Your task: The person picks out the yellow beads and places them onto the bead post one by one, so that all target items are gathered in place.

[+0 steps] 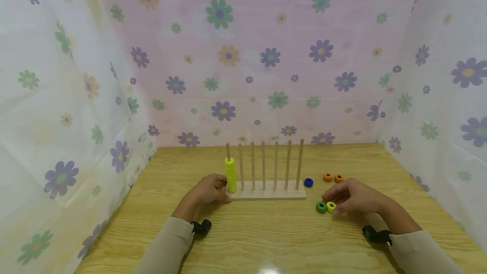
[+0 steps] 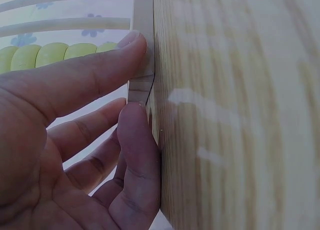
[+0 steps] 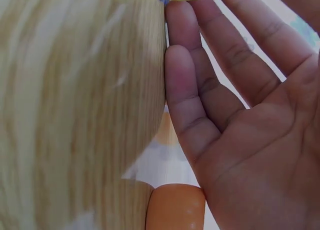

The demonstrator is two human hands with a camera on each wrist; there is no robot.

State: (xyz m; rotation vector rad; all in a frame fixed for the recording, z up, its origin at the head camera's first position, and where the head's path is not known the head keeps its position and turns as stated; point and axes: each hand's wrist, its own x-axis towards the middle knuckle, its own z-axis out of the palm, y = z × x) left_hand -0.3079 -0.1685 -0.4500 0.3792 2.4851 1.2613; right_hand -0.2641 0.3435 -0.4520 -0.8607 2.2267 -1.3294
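Note:
A wooden stand point(image 1: 266, 195) with several upright pegs is on the table; its leftmost peg carries a stack of yellow beads point(image 1: 230, 176). My left hand point(image 1: 207, 189) grips the left end of its base, thumb along the front edge. In the left wrist view the thumb presses the base point(image 2: 143, 50) beside the yellow stack. Over a loose yellow bead point(image 1: 331, 207) is my right hand point(image 1: 359, 198), thumb at the bead's right side and fingers reaching past it. A green bead point(image 1: 321, 207) sits beside the yellow one. No bead is seen lifted.
A blue bead point(image 1: 308, 182) lies near the stand's right end. Two orange beads point(image 1: 328, 177) lie behind the right hand; one orange bead point(image 3: 176, 207) shows large in the right wrist view. Flowered cloth walls point(image 1: 258, 121) surround the wooden table point(image 1: 274, 236).

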